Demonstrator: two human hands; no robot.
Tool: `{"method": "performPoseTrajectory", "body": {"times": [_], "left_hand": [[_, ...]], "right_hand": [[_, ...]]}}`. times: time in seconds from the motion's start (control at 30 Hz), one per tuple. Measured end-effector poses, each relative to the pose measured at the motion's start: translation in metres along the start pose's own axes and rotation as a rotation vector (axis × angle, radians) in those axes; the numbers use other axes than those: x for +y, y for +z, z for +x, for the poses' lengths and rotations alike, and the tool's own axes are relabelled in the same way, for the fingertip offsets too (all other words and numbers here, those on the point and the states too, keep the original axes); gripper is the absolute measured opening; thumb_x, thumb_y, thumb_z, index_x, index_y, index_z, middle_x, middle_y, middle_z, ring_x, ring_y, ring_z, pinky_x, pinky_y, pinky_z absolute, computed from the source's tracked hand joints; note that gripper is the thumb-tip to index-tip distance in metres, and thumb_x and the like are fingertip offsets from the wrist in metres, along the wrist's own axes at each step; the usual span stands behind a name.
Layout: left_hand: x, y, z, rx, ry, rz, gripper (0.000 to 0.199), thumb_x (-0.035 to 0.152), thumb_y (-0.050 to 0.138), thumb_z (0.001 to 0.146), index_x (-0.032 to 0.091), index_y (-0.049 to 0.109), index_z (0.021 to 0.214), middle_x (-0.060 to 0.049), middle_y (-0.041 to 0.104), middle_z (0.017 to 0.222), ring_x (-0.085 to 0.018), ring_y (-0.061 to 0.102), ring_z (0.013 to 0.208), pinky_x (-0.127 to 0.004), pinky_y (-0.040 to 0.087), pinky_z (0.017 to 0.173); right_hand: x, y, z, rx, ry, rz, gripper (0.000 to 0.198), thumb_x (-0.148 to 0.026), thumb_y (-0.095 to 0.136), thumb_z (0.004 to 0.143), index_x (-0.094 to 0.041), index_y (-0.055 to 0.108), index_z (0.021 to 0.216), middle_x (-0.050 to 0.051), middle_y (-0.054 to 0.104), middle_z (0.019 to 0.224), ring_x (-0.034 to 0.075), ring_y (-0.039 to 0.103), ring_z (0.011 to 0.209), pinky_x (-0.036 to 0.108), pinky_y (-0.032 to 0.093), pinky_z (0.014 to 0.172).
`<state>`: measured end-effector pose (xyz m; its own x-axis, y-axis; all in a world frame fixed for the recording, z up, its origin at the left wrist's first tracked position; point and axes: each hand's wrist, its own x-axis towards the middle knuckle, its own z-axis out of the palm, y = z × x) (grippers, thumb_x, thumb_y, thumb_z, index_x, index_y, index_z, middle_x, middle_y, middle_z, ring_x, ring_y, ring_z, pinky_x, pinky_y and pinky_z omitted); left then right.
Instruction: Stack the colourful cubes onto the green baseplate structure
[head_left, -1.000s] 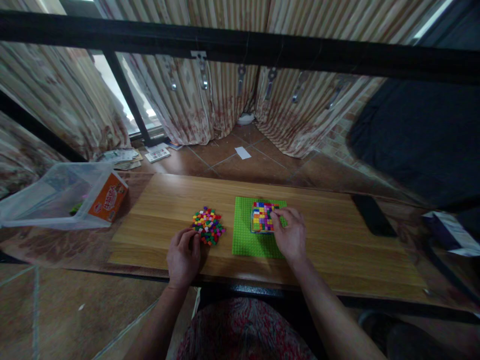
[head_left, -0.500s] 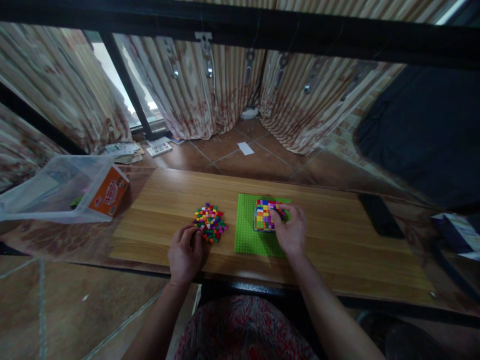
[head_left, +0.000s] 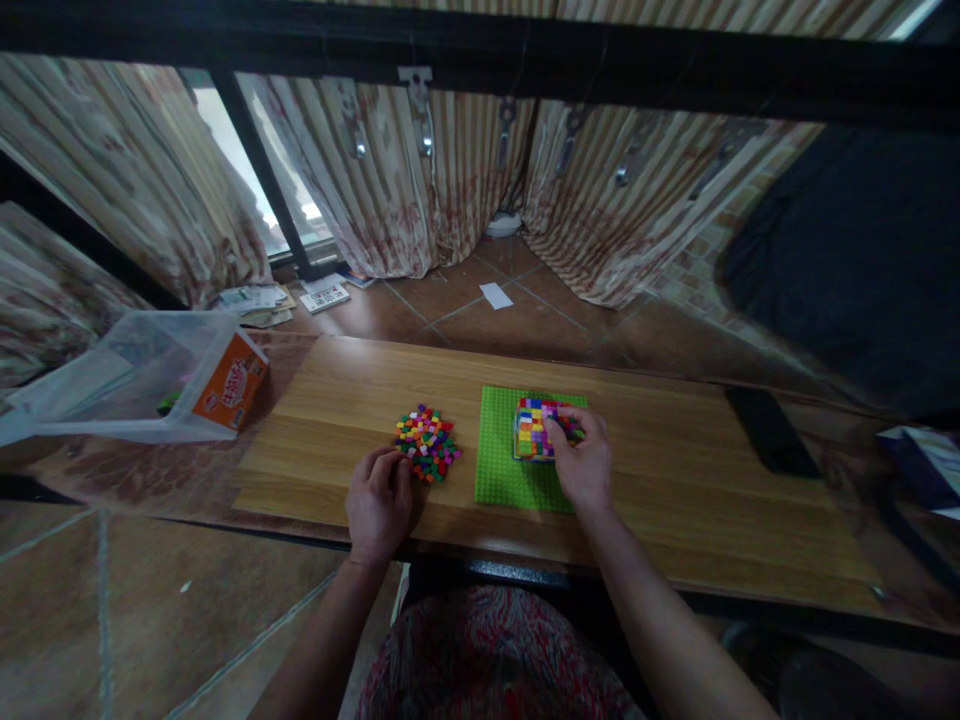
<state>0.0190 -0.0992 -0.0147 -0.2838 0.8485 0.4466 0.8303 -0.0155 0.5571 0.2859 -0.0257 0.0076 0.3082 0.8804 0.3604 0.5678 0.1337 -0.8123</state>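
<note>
A loose heap of small, many-coloured toy bricks point(head_left: 427, 440) lies on the wooden board. At its near left edge is my left hand point(head_left: 380, 500), fingers curled and thumb drawn in; whatever is between the fingertips is too small to make out. To the right, a green studded baseplate point(head_left: 495, 480) carries a block built of coloured toy bricks point(head_left: 531, 430). My right hand point(head_left: 585, 455) rests over the right side of this block, with thumb and fingers closed on it. The hand hides part of the block and the plate's right edge.
A clear plastic bin point(head_left: 150, 430) with an orange label lies at the left. On the right of the wooden board point(head_left: 675, 500) is a flat black phone-like object point(head_left: 765, 430). Papers point(head_left: 259, 302) are on the floor by the curtains point(head_left: 465, 190).
The whole view has shifted slightly, so everything sits a little further right. Both hands keep nearly the same places, the left by the heap and the right on the block.
</note>
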Motion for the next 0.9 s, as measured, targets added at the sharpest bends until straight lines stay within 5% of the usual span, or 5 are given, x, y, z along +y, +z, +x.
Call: {"method": "performPoseTrajectory", "body": {"times": [0.27,0.43,0.67,0.9], "left_hand": [[0.001,0.001,0.000,-0.001,0.010,-0.027,0.019,0.031,0.052,0.092,0.019,0.066,0.092,-0.009,0.066,0.100,-0.020,0.064,0.095,-0.034,0.053,0.085],[0.003,0.000,-0.001,-0.004,0.010,-0.016,0.017,0.030,0.052,0.091,0.019,0.066,0.092,-0.008,0.066,0.100,-0.019,0.063,0.097,-0.033,0.052,0.086],[0.004,0.000,-0.001,-0.010,0.002,-0.011,0.017,0.029,0.052,0.091,0.019,0.066,0.092,-0.009,0.067,0.100,-0.020,0.063,0.097,-0.034,0.052,0.086],[0.003,0.000,-0.001,-0.009,-0.001,-0.006,0.018,0.029,0.052,0.091,0.019,0.066,0.094,-0.009,0.067,0.101,-0.020,0.063,0.098,-0.035,0.051,0.087]], "right_hand": [[-0.033,-0.011,-0.011,0.021,-0.225,-0.028,0.022,-0.036,0.053,0.092,-0.021,0.068,0.097,0.009,0.063,0.104,0.023,0.057,0.105,0.043,0.046,0.095],[-0.064,0.014,-0.043,-0.419,-0.371,-0.029,0.021,-0.024,0.047,0.095,-0.023,0.068,0.094,0.006,0.066,0.095,0.021,0.062,0.093,0.037,0.049,0.087],[-0.055,0.061,-0.061,-0.556,-0.308,-0.239,0.021,-0.014,0.049,0.088,-0.020,0.067,0.096,0.009,0.064,0.094,0.024,0.060,0.090,0.038,0.050,0.084],[-0.053,0.070,-0.057,-0.558,-0.306,-0.280,0.018,-0.017,0.050,0.089,-0.022,0.065,0.081,0.007,0.063,0.089,0.021,0.060,0.084,0.034,0.049,0.079]]}}
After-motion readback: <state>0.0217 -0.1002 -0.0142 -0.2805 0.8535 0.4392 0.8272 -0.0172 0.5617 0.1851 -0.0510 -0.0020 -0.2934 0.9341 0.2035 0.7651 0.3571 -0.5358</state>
